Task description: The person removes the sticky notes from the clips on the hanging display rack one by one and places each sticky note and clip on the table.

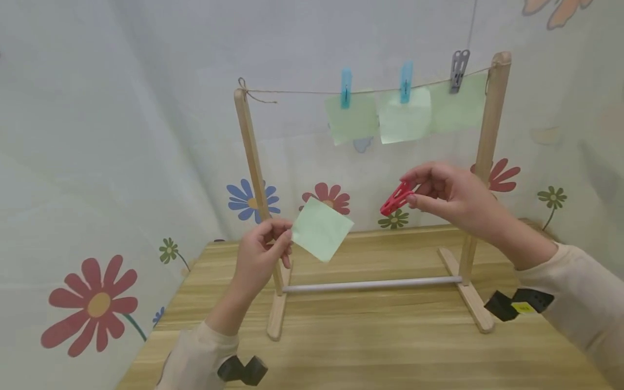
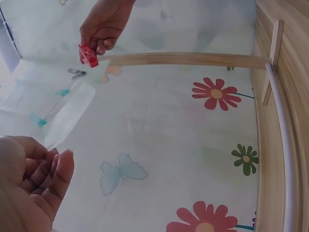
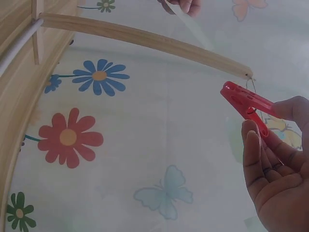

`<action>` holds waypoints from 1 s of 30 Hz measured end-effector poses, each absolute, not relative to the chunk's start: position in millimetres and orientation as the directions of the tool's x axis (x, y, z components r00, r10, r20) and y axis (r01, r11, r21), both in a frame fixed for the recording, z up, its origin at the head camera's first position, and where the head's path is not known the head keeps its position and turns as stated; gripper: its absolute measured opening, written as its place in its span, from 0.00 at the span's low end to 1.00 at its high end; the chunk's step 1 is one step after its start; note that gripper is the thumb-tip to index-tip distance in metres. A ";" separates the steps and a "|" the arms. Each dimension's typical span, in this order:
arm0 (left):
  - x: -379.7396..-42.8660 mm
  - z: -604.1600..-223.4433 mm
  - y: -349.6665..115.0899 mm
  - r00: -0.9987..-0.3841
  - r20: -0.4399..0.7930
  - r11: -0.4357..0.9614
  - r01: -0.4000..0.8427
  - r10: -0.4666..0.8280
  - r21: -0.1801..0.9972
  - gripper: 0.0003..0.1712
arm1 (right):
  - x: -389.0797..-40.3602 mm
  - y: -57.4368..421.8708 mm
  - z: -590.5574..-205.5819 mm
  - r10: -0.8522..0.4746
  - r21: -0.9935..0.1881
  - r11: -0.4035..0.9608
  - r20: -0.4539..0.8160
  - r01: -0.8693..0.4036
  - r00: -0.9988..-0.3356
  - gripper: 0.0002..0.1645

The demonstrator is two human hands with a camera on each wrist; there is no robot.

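My left hand pinches a pale green square of paper by its left corner, in front of the rack's left post. In my right hand a red clothespin is held by its handle ends, its tip pointing down and left toward the paper. The right wrist view shows the red clothespin between thumb and fingers. Above, a string carries three green papers: two hang from blue clothespins, and the rightmost paper from a grey clothespin.
A wooden rack with a left post and a right post stands on the wood-grain table. A white rod joins its feet low down. Behind hangs a pale cloth printed with flowers.
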State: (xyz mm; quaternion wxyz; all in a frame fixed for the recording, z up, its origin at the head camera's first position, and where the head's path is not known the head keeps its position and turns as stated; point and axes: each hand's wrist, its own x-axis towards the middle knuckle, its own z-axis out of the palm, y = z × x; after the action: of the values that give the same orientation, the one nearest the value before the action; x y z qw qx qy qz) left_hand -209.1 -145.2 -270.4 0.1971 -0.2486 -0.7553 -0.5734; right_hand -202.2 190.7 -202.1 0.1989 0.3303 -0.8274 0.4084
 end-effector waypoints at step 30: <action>-223.6 -317.8 -157.3 -0.872 0.347 0.362 0.465 0.346 0.808 0.10 | -205.1 206.8 -279.4 -0.387 -0.654 0.416 0.501 -0.631 -0.774 0.17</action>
State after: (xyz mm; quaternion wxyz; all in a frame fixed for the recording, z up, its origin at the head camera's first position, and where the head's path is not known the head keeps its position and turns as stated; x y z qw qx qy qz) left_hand -223.6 -157.3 -317.8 0.0585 -0.2464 -0.8231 -0.5083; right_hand -205.1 206.8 -279.4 0.1375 0.3066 -0.8302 0.4448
